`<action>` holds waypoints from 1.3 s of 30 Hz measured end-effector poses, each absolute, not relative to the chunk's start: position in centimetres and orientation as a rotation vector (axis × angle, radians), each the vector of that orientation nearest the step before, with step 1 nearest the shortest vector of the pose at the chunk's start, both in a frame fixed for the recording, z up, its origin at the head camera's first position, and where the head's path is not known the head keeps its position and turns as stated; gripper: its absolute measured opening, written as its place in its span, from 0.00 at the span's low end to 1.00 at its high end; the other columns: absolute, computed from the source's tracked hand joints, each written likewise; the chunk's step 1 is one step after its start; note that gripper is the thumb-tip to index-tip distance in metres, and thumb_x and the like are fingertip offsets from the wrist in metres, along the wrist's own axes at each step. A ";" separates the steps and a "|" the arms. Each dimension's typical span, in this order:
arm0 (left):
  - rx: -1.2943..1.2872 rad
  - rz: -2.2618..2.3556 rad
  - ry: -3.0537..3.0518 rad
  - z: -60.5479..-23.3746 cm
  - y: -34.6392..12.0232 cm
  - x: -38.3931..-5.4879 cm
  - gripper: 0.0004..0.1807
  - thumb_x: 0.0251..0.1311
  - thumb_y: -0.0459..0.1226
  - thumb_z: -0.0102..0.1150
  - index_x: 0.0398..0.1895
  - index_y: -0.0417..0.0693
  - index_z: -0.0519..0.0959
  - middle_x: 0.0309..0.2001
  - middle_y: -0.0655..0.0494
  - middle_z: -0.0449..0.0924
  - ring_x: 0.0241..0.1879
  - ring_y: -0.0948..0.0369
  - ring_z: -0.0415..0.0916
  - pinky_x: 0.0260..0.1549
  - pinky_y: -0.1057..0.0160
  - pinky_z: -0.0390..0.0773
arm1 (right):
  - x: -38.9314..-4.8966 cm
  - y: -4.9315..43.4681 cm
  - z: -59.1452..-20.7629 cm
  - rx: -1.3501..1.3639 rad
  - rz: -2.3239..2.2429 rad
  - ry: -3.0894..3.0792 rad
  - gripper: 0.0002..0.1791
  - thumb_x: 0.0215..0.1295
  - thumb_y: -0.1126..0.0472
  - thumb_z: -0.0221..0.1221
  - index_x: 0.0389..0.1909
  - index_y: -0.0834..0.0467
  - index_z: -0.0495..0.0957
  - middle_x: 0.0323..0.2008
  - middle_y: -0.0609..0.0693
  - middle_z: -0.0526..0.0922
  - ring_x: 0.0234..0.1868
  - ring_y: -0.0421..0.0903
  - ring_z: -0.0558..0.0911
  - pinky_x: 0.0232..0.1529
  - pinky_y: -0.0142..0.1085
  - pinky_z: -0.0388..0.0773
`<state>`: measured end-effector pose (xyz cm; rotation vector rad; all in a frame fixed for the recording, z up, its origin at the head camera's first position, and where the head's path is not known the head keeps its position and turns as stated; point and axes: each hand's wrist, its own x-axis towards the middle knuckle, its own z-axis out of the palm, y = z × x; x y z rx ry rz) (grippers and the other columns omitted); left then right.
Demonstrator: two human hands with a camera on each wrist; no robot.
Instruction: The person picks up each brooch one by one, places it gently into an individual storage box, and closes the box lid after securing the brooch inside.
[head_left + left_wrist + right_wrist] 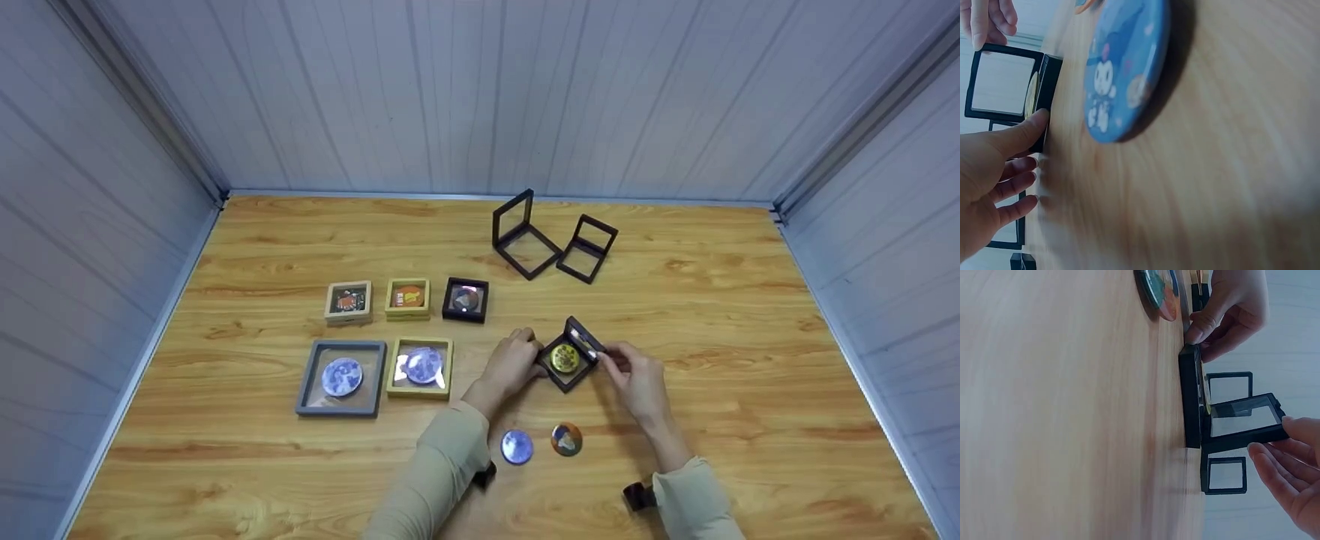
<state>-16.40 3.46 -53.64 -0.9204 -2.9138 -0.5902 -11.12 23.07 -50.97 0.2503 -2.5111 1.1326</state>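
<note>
Between the hands, a small black display frame (568,387) stands unfolded, its base on the table and its lid raised. A round yellow badge (565,358) lies in the base, seen nearly edge-on in the wrist views. My left hand (514,361) grips the base's left corner, thumb on its edge. The right hand (637,379) pinches the lid's free edge between thumb and fingers, as the right wrist view shows. Nearer me lie a blue badge (517,447) with a cartoon figure and an orange-and-dark badge (566,439).
Two unfolded black frames, a larger (531,271) and a smaller (589,278), stand at the back. Left are closed frames with badges: a grey one (304,382), a yellow one (420,394), a black one (465,318), a small yellow one (407,315) and a cream one (349,320).
</note>
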 end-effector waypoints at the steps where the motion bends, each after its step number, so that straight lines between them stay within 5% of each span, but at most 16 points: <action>1: -0.922 -0.602 -2.916 -53.6 3.4 -16.5 0.16 0.42 0.44 0.65 0.33 0.44 0.81 0.32 0.55 0.70 0.34 0.59 0.69 0.34 0.64 0.71 | -11.1 23.0 -51.0 0.252 1.138 -2.519 0.04 0.52 0.69 0.60 0.30 0.64 0.79 0.26 0.54 0.82 0.23 0.44 0.80 0.23 0.29 0.76; 17: -0.922 -0.724 -2.922 -53.6 3.0 -16.8 0.16 0.44 0.45 0.65 0.34 0.44 0.81 0.32 0.55 0.70 0.33 0.60 0.69 0.35 0.64 0.71 | -10.8 22.0 -50.9 0.375 1.090 -2.585 0.07 0.45 0.68 0.65 0.28 0.62 0.80 0.26 0.51 0.80 0.25 0.40 0.78 0.27 0.30 0.76; 30: -0.917 -0.727 -2.876 -54.0 3.0 -16.8 0.13 0.42 0.44 0.66 0.29 0.46 0.81 0.30 0.56 0.70 0.32 0.60 0.69 0.33 0.65 0.70 | -10.5 21.0 -51.3 0.463 1.050 -2.728 0.09 0.39 0.71 0.67 0.24 0.61 0.80 0.28 0.50 0.76 0.30 0.46 0.78 0.31 0.30 0.77; 39: -0.918 -0.681 -2.897 -53.8 3.1 -16.6 0.15 0.43 0.46 0.65 0.32 0.45 0.81 0.31 0.56 0.70 0.33 0.59 0.69 0.34 0.63 0.71 | -10.6 20.5 -51.3 0.512 0.884 -2.856 0.09 0.39 0.69 0.68 0.23 0.59 0.79 0.33 0.54 0.78 0.35 0.51 0.78 0.35 0.39 0.76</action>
